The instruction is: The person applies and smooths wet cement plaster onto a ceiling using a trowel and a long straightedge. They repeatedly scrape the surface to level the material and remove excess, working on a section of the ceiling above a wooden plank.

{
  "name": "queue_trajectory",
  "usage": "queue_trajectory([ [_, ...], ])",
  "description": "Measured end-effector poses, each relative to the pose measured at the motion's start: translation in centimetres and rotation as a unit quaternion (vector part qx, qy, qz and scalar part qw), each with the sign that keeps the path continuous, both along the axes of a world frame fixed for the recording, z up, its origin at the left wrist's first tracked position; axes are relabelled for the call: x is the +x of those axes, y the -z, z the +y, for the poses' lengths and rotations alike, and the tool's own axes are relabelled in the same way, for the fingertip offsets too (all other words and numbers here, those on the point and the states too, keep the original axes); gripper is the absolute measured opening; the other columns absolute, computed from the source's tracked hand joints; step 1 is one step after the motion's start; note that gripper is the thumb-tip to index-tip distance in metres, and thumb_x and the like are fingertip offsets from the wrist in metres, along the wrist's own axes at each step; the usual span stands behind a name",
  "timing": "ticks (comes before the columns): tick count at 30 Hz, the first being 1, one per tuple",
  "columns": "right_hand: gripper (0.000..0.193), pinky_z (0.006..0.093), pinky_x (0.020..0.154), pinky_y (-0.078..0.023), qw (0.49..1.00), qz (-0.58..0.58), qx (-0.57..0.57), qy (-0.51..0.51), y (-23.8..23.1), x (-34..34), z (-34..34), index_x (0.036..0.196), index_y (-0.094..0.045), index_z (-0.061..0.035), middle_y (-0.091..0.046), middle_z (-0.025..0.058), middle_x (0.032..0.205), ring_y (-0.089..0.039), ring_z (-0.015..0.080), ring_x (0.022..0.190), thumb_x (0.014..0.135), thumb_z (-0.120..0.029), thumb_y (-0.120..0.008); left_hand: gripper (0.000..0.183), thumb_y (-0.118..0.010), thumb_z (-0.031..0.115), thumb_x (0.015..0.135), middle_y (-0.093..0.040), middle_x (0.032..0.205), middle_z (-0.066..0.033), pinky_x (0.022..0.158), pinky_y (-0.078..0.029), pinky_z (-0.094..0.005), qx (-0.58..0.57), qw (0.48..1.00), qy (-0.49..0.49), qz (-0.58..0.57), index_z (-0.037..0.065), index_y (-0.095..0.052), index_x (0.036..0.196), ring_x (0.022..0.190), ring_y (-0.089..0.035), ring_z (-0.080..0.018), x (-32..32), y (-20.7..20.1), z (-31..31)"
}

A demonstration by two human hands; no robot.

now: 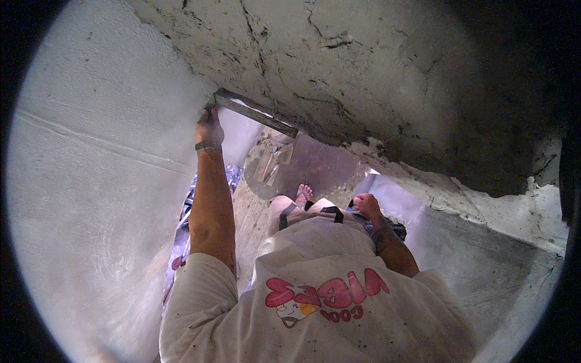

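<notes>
My left hand (209, 129), with a dark band at its wrist, reaches forward along the white wall on the left. Its fingers are closed on one end of a long, flat grey bar (257, 115), shaped like a plasterer's straightedge. The bar slants away to the right, close under the edge of a rough, cracked grey plaster surface (339, 72). Down by my right thigh is my right hand (366, 207), its fingers curled in. A dark object (396, 230) lies just beside it; whether the fingers hold anything is hidden.
The smooth white wall (91, 181) rises close on my left, with a raised seam across it. On the floor ahead lies a board with thin tools (270, 164), beyond my sandalled foot (304, 193). Bluish clutter (233, 175) shows past my left arm. A broken plaster edge (460, 187) runs right.
</notes>
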State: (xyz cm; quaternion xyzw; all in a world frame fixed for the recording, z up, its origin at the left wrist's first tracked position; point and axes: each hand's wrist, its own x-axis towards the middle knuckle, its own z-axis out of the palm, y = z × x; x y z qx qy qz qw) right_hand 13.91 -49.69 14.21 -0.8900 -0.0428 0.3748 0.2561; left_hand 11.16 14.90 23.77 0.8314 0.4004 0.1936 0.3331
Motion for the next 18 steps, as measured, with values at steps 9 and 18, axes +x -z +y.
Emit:
queue_trajectory([
  [9,0.028,0.0461,0.075,-0.057,0.999,0.008,0.036,-0.020,-1.6,0.6,1.1,0.084,-0.073,-0.0043,-0.074,0.0169,0.081,-0.073,0.0345,0.078,0.088,-0.026,-0.057,0.046,-0.054,0.033,0.106,-0.071,0.118,-0.0288,0.090,-0.051,-0.0399,-0.059,0.974,0.009,-0.218,-0.008,-0.067,0.121,0.107,-0.069,-0.0376,-0.9,9.2,4.9],
  [18,0.024,0.0441,0.070,-0.057,0.997,0.043,0.038,0.053,-2.9,0.8,2.3,0.082,-0.071,-0.0012,-0.073,0.0171,0.079,-0.073,0.0322,0.072,0.087,-0.020,-0.057,0.044,-0.054,0.029,0.107,-0.071,0.124,-0.0232,0.097,-0.050,-0.0354,-0.213,0.931,-0.019,-0.297,-0.009,-0.064,0.126,0.111,-0.068,-0.0294,-0.9,6.6,3.5],
])
